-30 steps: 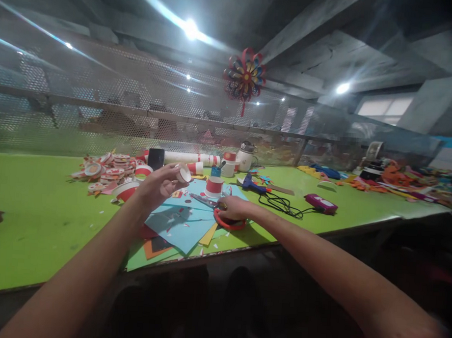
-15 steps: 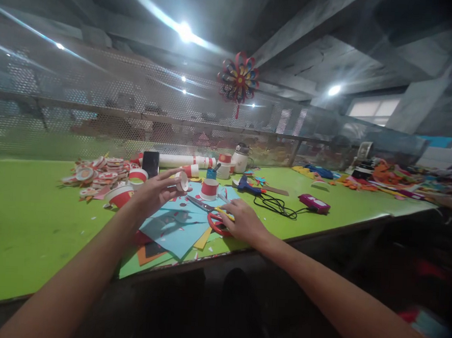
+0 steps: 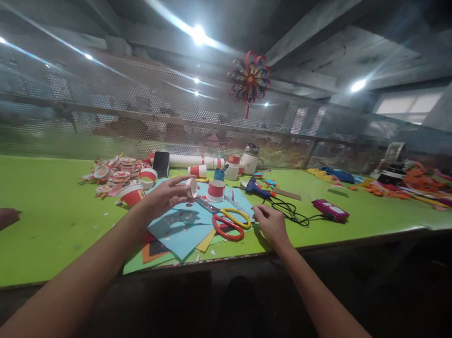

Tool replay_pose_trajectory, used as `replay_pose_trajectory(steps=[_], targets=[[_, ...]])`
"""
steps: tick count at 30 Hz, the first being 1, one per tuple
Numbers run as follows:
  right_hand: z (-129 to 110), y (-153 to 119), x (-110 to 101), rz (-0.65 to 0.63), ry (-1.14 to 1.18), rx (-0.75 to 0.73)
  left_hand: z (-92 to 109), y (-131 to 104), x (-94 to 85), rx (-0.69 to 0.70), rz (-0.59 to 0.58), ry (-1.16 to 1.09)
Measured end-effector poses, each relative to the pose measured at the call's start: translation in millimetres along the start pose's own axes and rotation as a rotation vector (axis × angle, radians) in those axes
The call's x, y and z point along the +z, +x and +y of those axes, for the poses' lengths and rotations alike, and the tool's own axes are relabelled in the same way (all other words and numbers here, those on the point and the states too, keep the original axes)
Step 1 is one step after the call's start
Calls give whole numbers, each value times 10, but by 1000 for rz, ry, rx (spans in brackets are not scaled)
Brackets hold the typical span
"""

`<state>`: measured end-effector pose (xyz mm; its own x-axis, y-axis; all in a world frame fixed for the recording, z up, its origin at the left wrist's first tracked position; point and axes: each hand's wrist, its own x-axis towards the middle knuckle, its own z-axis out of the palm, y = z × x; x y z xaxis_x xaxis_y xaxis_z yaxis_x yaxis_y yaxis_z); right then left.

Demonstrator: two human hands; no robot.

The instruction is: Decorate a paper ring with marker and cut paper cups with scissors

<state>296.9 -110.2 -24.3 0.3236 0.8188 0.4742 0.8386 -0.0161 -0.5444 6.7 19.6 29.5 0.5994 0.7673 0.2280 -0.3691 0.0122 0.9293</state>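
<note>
My left hand (image 3: pixel 166 196) is closed on a small white cut-down paper cup (image 3: pixel 191 188), pinched at the fingertips above the blue paper. My right hand (image 3: pixel 270 222) hovers to the right of the scissors, its fingers curled into a pinch. What lies between those fingertips, if anything, is too small to make out. Scissors (image 3: pixel 228 223) with one red and one yellow handle lie on the light blue paper sheets (image 3: pixel 179 232), blades pointing left. Behind them stands a red and white paper cup piece (image 3: pixel 216 190).
Left of the sheets are a heap of small cut paper pieces (image 3: pixel 120 170), a red paper cup (image 3: pixel 131 195) and a phone (image 3: pixel 161 164). A blue glue gun (image 3: pixel 257 188), black cable and purple box (image 3: pixel 330 210) lie rightward. A bottle (image 3: pixel 250 159) stands behind.
My right hand has left the scissors and moved right, and the scissors now lie loose. My left hand still holds the small cup piece. The view has turned slightly left.
</note>
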Motion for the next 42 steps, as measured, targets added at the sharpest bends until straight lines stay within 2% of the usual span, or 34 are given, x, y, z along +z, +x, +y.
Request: replay_pose_trajectory(steps=[10,16,23,28,30,34,37,42], targets=[[97,31,28,-90,141,111,49,59,-76,98,168,-87],[126,48,55,-106,112,118,60,73,-92,101,191,-113],[82,28,38,-117,-26,61,78,60,-69,93,144,-102],[-183,-35,2,-102,-163,-81,37,18,-15,40,16,-26],[-343,-37,6,-159,-210,-183,24,-9,19,35,-20,-1],[-625,37,62,-368,-315,-342,32,-68,102,54,-106,59],[-734,142,129,-486,-384,-341,37,-103,155,93,-120,95],[-775,328,250,-615,-448,-223,-5,-97,159,128,-113,223]])
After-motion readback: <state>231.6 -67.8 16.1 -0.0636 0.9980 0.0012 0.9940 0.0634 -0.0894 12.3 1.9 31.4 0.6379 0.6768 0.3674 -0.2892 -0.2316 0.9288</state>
